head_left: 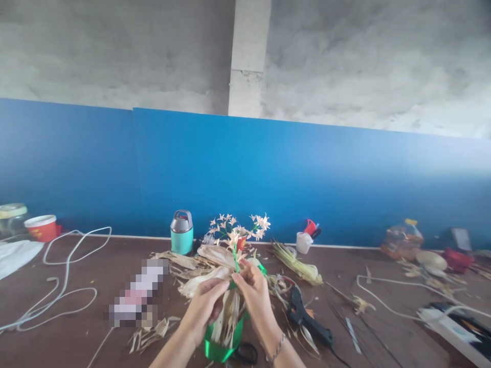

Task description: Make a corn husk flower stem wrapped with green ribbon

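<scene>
My right hand [255, 286] pinches the green stem [235, 258] of an upright flower spray between thumb and fingers. Pale, star-shaped blossoms [235, 237] spread from thin green branches at its top. Just left of it, my left hand [207, 304] is closed at the fingertips, where a short bit of green strip [231, 285] shows between the two hands. How far that strip runs inside the fingers is hidden. Under my wrists is a shiny green band [217, 350] with dry corn husks [229, 317] in front of it.
More husks [209, 271] lie behind my hands. A black glue gun [307, 317] rests on the right, near a pale fibre bundle [297, 263]. At the back stand a teal flask [181, 237] and a white cup [304, 243]. White cables [65, 281] loop across the left.
</scene>
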A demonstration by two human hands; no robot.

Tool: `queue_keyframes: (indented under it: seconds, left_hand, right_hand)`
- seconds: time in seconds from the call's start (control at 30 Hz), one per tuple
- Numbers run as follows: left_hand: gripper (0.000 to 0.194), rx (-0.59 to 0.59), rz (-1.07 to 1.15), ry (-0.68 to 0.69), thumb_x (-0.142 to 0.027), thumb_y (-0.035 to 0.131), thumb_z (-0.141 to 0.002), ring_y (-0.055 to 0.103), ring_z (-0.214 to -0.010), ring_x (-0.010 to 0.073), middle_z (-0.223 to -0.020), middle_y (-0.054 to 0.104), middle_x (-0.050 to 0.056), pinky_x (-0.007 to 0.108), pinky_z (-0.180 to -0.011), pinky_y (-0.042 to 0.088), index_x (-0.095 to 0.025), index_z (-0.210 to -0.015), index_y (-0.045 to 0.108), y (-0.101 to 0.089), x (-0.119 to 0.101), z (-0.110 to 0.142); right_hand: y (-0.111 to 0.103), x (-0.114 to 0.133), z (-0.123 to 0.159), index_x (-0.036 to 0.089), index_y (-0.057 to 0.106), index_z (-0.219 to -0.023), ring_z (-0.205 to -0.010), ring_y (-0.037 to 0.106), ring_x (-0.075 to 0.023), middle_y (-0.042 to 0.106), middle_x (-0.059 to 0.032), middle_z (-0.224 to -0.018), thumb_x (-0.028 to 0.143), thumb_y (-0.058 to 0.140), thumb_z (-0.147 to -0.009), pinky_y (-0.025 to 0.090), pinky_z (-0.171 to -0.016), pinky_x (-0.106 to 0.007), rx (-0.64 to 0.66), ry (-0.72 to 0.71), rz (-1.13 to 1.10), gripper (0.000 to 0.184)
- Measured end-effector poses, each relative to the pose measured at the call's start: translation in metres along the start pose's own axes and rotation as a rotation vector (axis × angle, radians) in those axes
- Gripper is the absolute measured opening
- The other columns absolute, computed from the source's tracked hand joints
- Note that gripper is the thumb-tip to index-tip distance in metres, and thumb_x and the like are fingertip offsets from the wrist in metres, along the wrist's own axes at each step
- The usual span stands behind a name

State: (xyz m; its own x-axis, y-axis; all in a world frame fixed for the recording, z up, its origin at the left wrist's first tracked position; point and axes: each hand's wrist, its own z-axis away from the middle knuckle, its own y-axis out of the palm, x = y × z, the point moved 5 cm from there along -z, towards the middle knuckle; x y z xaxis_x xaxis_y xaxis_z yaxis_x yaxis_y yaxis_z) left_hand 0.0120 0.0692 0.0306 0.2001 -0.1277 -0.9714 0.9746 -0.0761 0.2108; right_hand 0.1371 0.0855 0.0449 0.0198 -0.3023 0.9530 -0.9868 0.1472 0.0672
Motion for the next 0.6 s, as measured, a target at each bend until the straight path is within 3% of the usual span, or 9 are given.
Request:
queue_keyframes:
  seconds: [0.13, 0.23, 0.33, 0.4, 0.47, 0.6]
  left_hand:
    - [0.028, -0.008, 0.012, -0.009, -0.043, 0.067, -0.064, 0.016, -0.032, 0.0022, -0.039, 0.028, -0.012, 0.018, -0.034, 0.006, -0.017, -0.065, 0.055, -0.003, -0.002, 0.0]
    - [0.023, -0.037, -0.022, -0.008, -0.032, 0.068, -0.063, 0.028, -0.032, 0.0025, -0.045, 0.043, -0.009, 0.016, -0.033, 0.015, -0.015, -0.078, 0.062, -0.007, -0.009, 0.002]
    - [0.04, -0.077, -0.138, 0.048, -0.02, 0.064, -0.062, 0.044, -0.035, 0.0058, -0.072, 0.065, 0.0, 0.018, -0.034, 0.029, -0.015, -0.102, 0.062, -0.008, -0.018, 0.007]
    - [0.049, -0.058, -0.187, 0.081, -0.016, 0.06, -0.061, 0.048, -0.036, 0.007, -0.09, 0.068, 0.004, 0.021, -0.034, 0.034, -0.016, -0.111, 0.06, -0.005, -0.02, 0.009]
    - [0.044, 0.019, -0.156, 0.076, -0.014, 0.057, -0.061, 0.052, -0.041, 0.0089, -0.089, 0.068, 0.005, 0.021, -0.037, 0.037, -0.015, -0.104, 0.064, 0.001, -0.017, 0.01]
    - [0.008, 0.102, -0.072, 0.076, -0.016, 0.062, -0.06, 0.055, -0.05, 0.0115, -0.057, 0.062, 0.0, 0.021, -0.048, 0.041, -0.012, -0.066, 0.066, 0.01, -0.012, 0.007]
  right_hand:
    - [0.004, 0.003, 0.005, 0.015, 0.037, -0.126, -0.056, 0.048, -0.0146, 0.048, 0.0055, -0.062, 0.037, 0.065, -0.074, 0.04, -0.054, -0.026, 0.017, -0.044, -0.118, 0.064]
    - [0.006, 0.003, 0.006, 0.015, 0.027, -0.132, -0.055, 0.046, -0.0142, 0.046, 0.0069, -0.061, 0.034, 0.063, -0.076, 0.039, -0.054, -0.026, 0.04, -0.062, -0.129, 0.07]
    - [0.007, 0.001, 0.007, 0.014, 0.027, -0.134, -0.057, 0.046, -0.0144, 0.043, 0.0072, -0.061, 0.028, 0.061, -0.077, 0.039, -0.058, -0.028, 0.059, -0.107, -0.04, 0.067]
    - [0.008, 0.0, 0.008, 0.014, 0.026, -0.135, -0.058, 0.045, -0.0146, 0.043, 0.0073, -0.061, 0.025, 0.058, -0.078, 0.039, -0.06, -0.029, 0.074, -0.134, 0.022, 0.066]
    - [0.009, -0.001, 0.009, 0.014, 0.027, -0.135, -0.057, 0.045, -0.0145, 0.042, 0.0074, -0.061, 0.022, 0.057, -0.078, 0.039, -0.06, -0.029, 0.079, -0.145, 0.061, 0.065]
    - [0.01, -0.002, 0.011, 0.014, 0.028, -0.135, -0.056, 0.045, -0.0147, 0.042, 0.0077, -0.059, 0.018, 0.056, -0.076, 0.039, -0.058, -0.029, 0.068, -0.135, 0.07, 0.066]
